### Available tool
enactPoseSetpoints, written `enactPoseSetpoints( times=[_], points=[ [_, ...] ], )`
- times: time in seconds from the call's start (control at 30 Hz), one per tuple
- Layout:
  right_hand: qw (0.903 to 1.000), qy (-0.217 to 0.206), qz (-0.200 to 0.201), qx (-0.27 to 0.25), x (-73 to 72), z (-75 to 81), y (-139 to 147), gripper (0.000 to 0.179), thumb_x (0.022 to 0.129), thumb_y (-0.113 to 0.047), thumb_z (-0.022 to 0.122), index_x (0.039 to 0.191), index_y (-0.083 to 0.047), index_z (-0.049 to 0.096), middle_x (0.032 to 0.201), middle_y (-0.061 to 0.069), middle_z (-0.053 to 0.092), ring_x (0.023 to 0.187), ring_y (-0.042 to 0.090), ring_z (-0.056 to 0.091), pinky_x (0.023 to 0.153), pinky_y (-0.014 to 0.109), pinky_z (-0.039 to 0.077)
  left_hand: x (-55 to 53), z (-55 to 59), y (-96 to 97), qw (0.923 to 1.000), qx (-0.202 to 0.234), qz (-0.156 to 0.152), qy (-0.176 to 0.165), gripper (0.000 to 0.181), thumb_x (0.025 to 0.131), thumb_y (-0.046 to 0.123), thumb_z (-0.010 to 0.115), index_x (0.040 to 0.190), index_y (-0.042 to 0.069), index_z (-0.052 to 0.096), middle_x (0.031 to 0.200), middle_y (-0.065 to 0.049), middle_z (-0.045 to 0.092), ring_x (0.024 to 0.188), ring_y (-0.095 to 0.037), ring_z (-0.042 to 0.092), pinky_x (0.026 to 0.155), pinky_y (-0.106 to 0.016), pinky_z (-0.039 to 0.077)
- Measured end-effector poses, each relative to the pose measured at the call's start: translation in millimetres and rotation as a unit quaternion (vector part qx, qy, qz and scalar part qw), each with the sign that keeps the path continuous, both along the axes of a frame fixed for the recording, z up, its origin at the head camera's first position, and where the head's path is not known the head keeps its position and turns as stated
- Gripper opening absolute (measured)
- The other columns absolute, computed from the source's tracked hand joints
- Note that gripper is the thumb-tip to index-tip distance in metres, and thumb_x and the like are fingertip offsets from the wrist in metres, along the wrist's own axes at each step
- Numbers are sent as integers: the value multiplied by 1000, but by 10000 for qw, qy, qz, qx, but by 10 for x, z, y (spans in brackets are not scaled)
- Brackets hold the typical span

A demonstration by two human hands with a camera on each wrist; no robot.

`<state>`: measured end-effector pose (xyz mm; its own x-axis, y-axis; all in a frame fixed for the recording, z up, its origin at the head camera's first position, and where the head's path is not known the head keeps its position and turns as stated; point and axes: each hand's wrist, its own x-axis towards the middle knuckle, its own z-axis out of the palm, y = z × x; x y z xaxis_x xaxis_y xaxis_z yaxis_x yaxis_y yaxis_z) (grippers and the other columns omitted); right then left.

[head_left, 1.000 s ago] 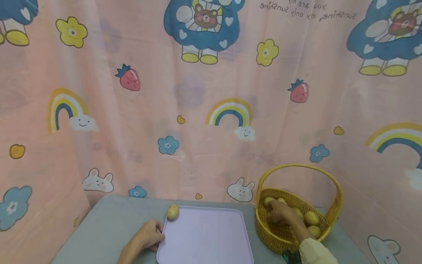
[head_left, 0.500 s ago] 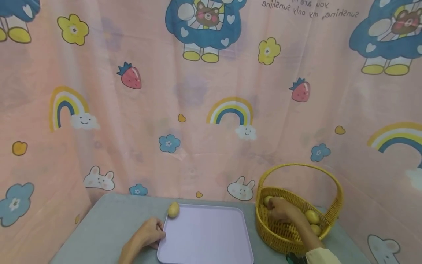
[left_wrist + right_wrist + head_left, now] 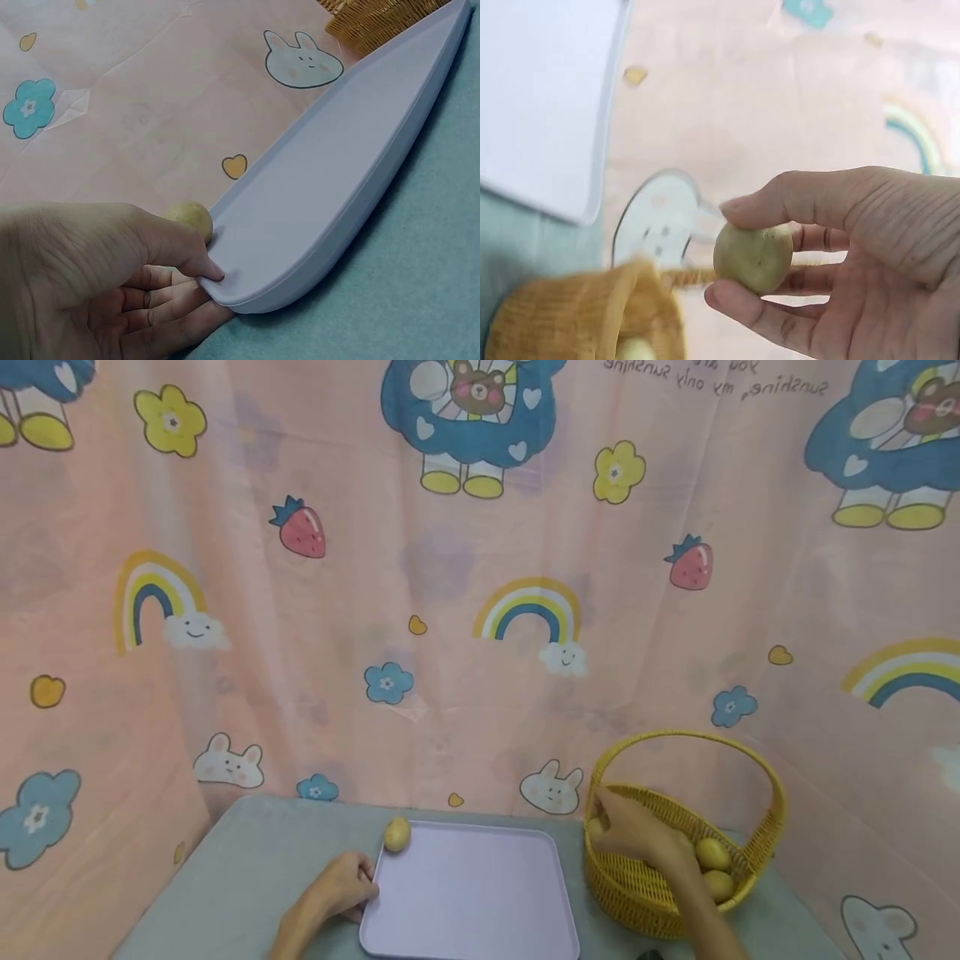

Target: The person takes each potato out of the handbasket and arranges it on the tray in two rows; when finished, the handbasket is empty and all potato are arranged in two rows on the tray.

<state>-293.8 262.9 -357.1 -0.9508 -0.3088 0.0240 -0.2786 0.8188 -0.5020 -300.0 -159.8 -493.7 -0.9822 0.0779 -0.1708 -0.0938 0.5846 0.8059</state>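
My left hand [image 3: 341, 885] pinches the left edge of a pale lilac tray [image 3: 472, 893], thumb on top of the rim and fingers beneath, as the left wrist view shows. One potato [image 3: 397, 834] sits at the tray's far left corner. On the right, my right hand [image 3: 637, 831] is at the left rim of a yellow wicker basket [image 3: 630, 906]. Between its thumb and fingers it holds a small round potato [image 3: 754, 259], seen clearly in the right wrist view. More potatoes [image 3: 712, 854] lie in the basket's right part, some hidden behind my hand and forearm.
A tall arched handle [image 3: 686, 735] spans the basket. Both tray and basket stand on a table with a grey-blue cloth [image 3: 247, 877]. Behind the table hangs a pink curtain [image 3: 450, 718] printed with cartoon figures.
My right hand has lifted from inside the basket to its left rim, now with a potato in its grip. My left hand keeps its hold on the tray. The head view has tilted slightly.
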Motion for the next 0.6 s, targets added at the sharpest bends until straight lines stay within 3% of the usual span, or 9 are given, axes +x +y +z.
enactPoseSetpoints(
  times=[0.1,0.27,0.47,0.6],
  points=[
    [9992,276,263,-148,48,5,-160,30,80,-8,74,103,-3,55,76,0,48,66,14,43,57,23,36,-1,-7,5,10000,-33,6,18,11,82,-3,67,88,2,59,75,-7,58,66,-17,61,55,-30,61],
    [9975,212,470,-485,60,-79,-476,33,88,-21,81,104,-2,60,73,0,56,63,12,52,54,21,43,6,-4,10,10000,-40,20,2,11,82,-3,66,89,2,60,76,-7,59,66,-17,62,55,-30,61],
    [9942,38,730,-790,-25,-266,-908,32,91,-25,79,103,-1,62,73,6,65,56,14,61,48,20,49,9,-10,14,10000,-97,19,-16,11,83,-2,67,90,3,60,78,-7,59,67,-17,62,56,-29,61],
    [9932,269,986,-550,-131,-400,-1193,34,90,-21,81,109,0,63,83,3,63,67,11,56,55,19,46,2,-1,8,9999,-92,32,27,11,82,-3,67,89,3,60,77,-7,59,66,-17,62,55,-29,61]
  ],
)
